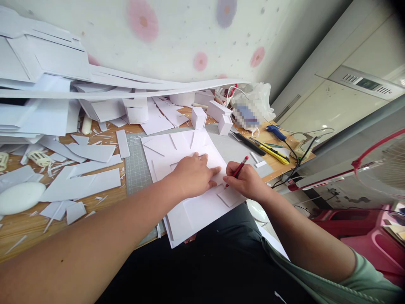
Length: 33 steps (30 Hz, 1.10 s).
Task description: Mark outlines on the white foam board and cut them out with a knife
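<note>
My right hand (245, 181) grips a red pencil (239, 167), its tip down at the white foam board (202, 211). With fingers spread, my left hand (194, 174) lies flat on the middle of that board. Raised strips and cut shapes show on the board's surface, and a small square piece (228, 196) lies on it just below the pencil tip. The board rests partly on a grey cutting mat (135, 169) and juts over the table's front edge above my lap.
White offcuts (95, 183) litter the wooden table (12, 240) at left. Small white boxes (199, 118) stand behind the board. A yellow utility knife (275, 153), a black knife (249, 142) and a blue glue gun (276, 132) lie to the right. A fan (382, 160) is at far right.
</note>
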Motion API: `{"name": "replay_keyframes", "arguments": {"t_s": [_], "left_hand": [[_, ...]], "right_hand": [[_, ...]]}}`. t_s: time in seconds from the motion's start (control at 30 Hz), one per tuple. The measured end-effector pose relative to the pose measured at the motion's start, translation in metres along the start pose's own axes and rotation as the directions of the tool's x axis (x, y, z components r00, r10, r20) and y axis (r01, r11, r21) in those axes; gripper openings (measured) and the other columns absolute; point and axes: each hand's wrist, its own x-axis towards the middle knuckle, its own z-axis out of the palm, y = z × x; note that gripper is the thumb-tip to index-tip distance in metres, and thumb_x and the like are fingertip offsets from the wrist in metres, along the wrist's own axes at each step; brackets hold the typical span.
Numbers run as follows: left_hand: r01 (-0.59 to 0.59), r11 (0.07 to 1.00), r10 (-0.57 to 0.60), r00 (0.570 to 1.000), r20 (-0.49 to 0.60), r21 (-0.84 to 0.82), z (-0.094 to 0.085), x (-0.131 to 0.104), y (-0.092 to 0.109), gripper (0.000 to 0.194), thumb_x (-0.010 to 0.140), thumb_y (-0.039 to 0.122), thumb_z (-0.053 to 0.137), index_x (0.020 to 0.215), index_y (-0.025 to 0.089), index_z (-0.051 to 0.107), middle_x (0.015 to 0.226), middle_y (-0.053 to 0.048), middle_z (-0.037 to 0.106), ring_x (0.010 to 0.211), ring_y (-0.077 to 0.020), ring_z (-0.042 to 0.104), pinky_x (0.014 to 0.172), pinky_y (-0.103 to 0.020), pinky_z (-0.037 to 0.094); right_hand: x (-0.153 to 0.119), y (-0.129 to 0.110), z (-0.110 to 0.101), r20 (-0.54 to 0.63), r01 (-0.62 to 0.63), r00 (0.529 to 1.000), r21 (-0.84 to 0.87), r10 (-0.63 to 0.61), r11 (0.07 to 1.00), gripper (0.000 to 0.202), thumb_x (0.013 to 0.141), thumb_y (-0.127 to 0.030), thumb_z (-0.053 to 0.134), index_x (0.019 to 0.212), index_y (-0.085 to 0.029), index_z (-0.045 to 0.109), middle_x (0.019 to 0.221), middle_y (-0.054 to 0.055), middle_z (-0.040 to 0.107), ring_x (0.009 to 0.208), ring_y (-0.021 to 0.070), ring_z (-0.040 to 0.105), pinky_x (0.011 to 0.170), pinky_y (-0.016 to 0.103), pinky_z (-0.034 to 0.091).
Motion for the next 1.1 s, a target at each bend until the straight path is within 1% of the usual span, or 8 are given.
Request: {"name": "replay_keyframes", "arguments": {"t_s": [0.2,0.33,0.47,0.7,0.8,0.97,1.1], "left_hand": [[0.000,1.000,0.000,1.000,0.008,-0.005,-0.0024,-0.0011,0.0009,0.047,0.091,0.057,0.036,0.133,0.040,0.048,0.135,-0.013,0.046,0.117,-0.0369,0.046,0.081,-0.043,0.044],[-0.001,1.000,0.001,1.000,0.008,-0.006,-0.0020,-0.0011,0.0007,0.046,0.091,0.056,0.036,0.133,0.041,0.047,0.135,-0.013,0.045,0.117,-0.0373,0.046,0.078,-0.043,0.044],[-0.009,1.000,0.009,1.000,0.004,0.000,-0.0012,-0.0008,0.0000,0.044,0.091,0.055,0.035,0.131,0.041,0.048,0.133,-0.014,0.046,0.114,-0.0379,0.047,0.074,-0.042,0.045],[-0.008,1.000,0.008,1.000,-0.006,0.012,0.0008,-0.0004,0.0001,0.043,0.091,0.055,0.034,0.128,0.041,0.051,0.130,-0.015,0.048,0.113,-0.0388,0.048,0.070,-0.041,0.045],[-0.007,1.000,0.007,1.000,-0.002,0.013,-0.0006,-0.0007,0.0004,0.043,0.091,0.055,0.034,0.129,0.041,0.051,0.130,-0.014,0.049,0.113,-0.0381,0.048,0.070,-0.040,0.045],[-0.002,1.000,0.002,1.000,0.019,0.012,-0.0040,-0.0007,0.0011,0.044,0.091,0.056,0.035,0.130,0.040,0.050,0.134,-0.014,0.047,0.116,-0.0380,0.048,0.072,-0.041,0.045],[0.004,1.000,-0.004,1.000,0.026,0.003,-0.0036,0.0001,0.0009,0.045,0.091,0.056,0.035,0.131,0.040,0.049,0.137,-0.014,0.045,0.118,-0.0389,0.046,0.074,-0.042,0.045]], "right_hand": [[0.0002,0.0000,-0.0002,0.003,0.016,1.000,-0.032,-0.016,0.999,0.018,0.076,-0.020,0.050,0.063,-0.022,0.038,0.055,-0.005,0.041,0.054,0.0110,0.038,0.054,0.026,0.030],[0.0004,0.0004,0.0007,0.002,0.015,1.000,-0.034,-0.015,0.999,0.019,0.078,-0.021,0.050,0.064,-0.022,0.038,0.056,-0.005,0.042,0.054,0.0112,0.039,0.055,0.026,0.030],[0.0020,0.0000,0.0014,-0.018,0.012,1.000,-0.056,-0.013,0.998,0.019,0.079,-0.023,0.051,0.065,-0.021,0.039,0.056,-0.005,0.040,0.053,0.0110,0.038,0.055,0.026,0.029],[0.0051,-0.0018,0.0016,-0.016,0.006,1.000,-0.067,-0.007,0.998,0.018,0.080,-0.026,0.050,0.065,-0.021,0.041,0.060,-0.003,0.046,0.055,0.0118,0.041,0.055,0.027,0.029],[0.0040,-0.0015,0.0014,-0.024,0.014,1.000,-0.060,-0.015,0.998,0.018,0.080,-0.026,0.049,0.065,-0.021,0.041,0.060,-0.003,0.045,0.055,0.0118,0.040,0.055,0.027,0.030],[0.0009,-0.0023,-0.0003,-0.012,0.059,0.998,-0.074,-0.060,0.995,0.019,0.079,-0.023,0.049,0.064,-0.022,0.037,0.056,-0.005,0.038,0.054,0.0111,0.036,0.055,0.026,0.029],[0.0009,-0.0028,-0.0007,0.025,0.073,0.997,-0.089,-0.071,0.993,0.018,0.078,-0.021,0.048,0.064,-0.022,0.038,0.057,-0.005,0.040,0.055,0.0115,0.038,0.055,0.026,0.028]]}}
